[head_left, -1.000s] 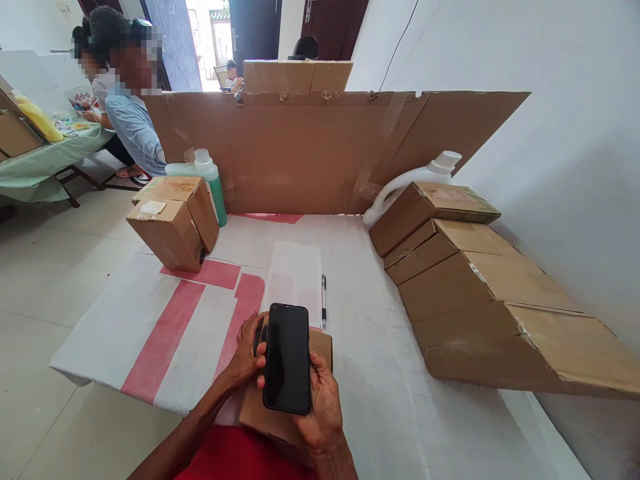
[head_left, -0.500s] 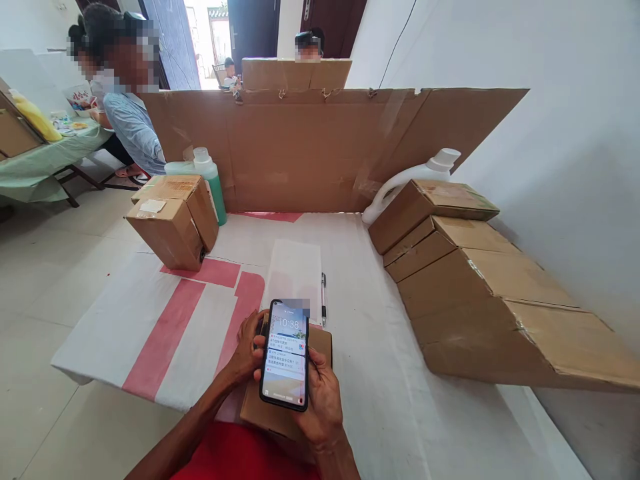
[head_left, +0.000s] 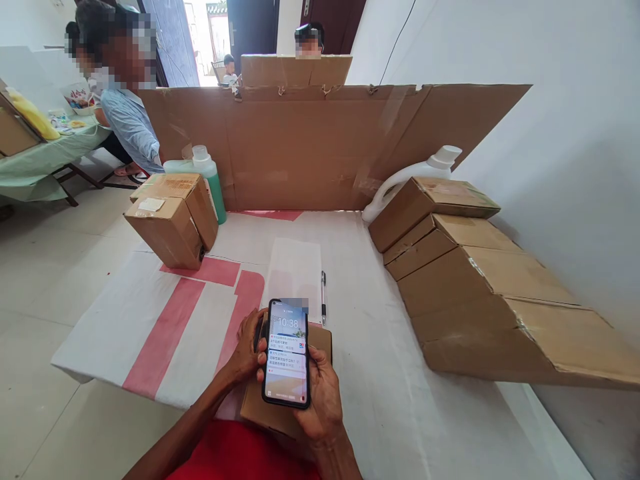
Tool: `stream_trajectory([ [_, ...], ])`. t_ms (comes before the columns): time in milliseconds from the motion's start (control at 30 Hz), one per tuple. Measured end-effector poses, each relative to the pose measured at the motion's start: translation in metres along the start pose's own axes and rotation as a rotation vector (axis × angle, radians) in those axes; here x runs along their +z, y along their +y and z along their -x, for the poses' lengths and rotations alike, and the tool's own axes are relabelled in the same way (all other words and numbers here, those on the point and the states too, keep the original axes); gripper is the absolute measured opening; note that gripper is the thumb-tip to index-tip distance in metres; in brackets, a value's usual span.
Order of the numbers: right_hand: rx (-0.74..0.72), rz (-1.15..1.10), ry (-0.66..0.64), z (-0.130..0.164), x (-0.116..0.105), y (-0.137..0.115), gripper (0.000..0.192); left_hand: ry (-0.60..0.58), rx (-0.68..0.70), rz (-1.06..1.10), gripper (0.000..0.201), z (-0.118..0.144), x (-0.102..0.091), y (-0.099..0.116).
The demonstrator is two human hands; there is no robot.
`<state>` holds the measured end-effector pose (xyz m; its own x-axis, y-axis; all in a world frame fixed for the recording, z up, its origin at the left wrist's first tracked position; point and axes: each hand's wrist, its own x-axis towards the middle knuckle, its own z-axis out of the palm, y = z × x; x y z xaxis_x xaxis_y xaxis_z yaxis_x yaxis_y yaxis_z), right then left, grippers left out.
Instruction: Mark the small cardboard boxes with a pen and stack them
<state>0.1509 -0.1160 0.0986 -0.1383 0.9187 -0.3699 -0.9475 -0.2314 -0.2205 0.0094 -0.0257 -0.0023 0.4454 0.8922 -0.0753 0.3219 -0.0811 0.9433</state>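
A smartphone (head_left: 287, 360) with a lit lock screen reading 10:38 lies upright in my right hand (head_left: 323, 400). The thumb presses its right edge and fingertips wrap round its left edge. My left hand (head_left: 249, 350) is just left of the phone, its fingers curled around a dark edge that I cannot make out. Beneath both hands is a small cardboard box (head_left: 265, 415), partly covered by the phone and hands. Beyond the phone, a white sheet of paper (head_left: 294, 270) lies flat, and a pen (head_left: 323, 298) rests along its right side.
Stacked cardboard boxes (head_left: 460, 293) line the right side, with a white jug (head_left: 395, 187) behind. At left are more boxes (head_left: 173, 223) and a green bottle (head_left: 214, 187). A cardboard panel (head_left: 300, 147) spans the table's back. People (head_left: 127, 120) are beyond the table.
The phone and both hands have barely moved. The surroundings sit slightly higher in view from a small camera shift. My grip looks the same.
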Motion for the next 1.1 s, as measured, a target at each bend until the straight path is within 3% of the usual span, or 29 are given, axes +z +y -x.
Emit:
stream_trajectory([
  [367,-0.161,0.09,0.028,0.02,0.011,-0.034,0.046,-0.047,0.023,-0.03,0.077,0.002,-0.005,0.012],
  [533,-0.218,0.1,0.073,0.028,0.001,-0.047,0.045,-0.068,0.035,-0.04,0.079,0.001,-0.007,0.008],
  [867,-0.215,0.046,0.069,0.035,-0.012,-0.049,0.046,-0.057,0.058,-0.035,0.078,0.0,-0.007,0.004],
  [1100,-0.218,0.045,0.049,0.052,0.01,-0.048,0.047,-0.053,0.064,-0.044,0.08,0.0,-0.007,0.005],
])
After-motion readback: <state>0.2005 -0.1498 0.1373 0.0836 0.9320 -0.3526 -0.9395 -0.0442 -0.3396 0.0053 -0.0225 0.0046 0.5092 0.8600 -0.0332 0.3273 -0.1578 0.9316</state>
